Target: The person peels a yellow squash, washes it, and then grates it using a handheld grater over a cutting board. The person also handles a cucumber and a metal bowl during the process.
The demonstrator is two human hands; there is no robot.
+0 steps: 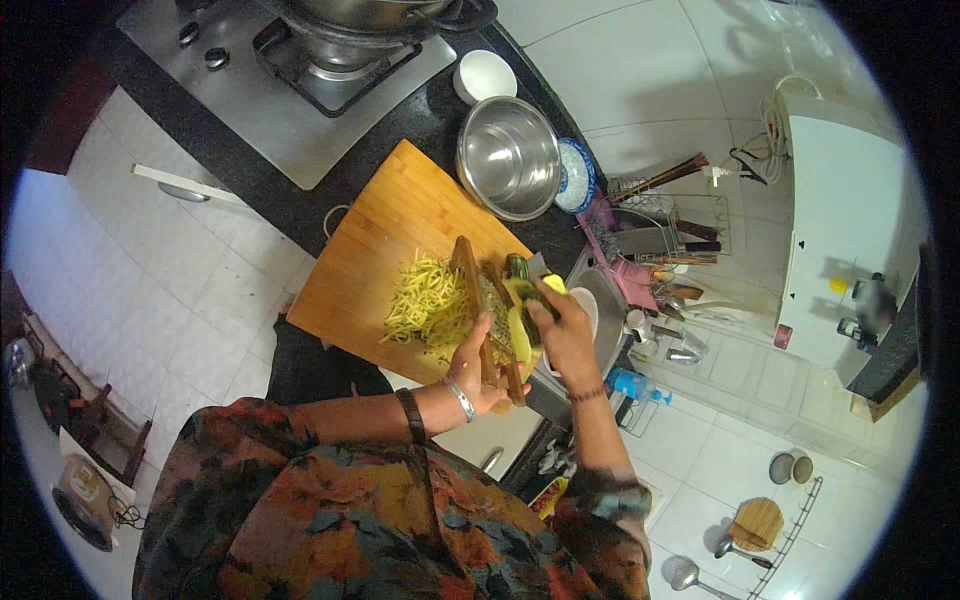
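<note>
My left hand [471,369] grips the lower end of a wooden-framed grater [466,277], which is tilted over the cutting board [360,225]. Held against the grater's metal face is a piece of green-skinned squash, probably zucchini [520,335], with my right hand [566,334] around it. My right fingers are slightly blurred. A heap of pale yellow-green squash shreds [426,300] lies on the wooden board, left of the grater. Another dark green squash piece [516,266] shows just beyond my right fingers; whether it is separate I cannot tell.
A steel bowl [510,161], a white bowl [485,76] and a blue-rimmed dish [576,176] stand behind the board. At the upper left is a gas stove [300,142] with a large pot [360,19]. The sink [611,300] and a utensil rack [652,232] are at the right.
</note>
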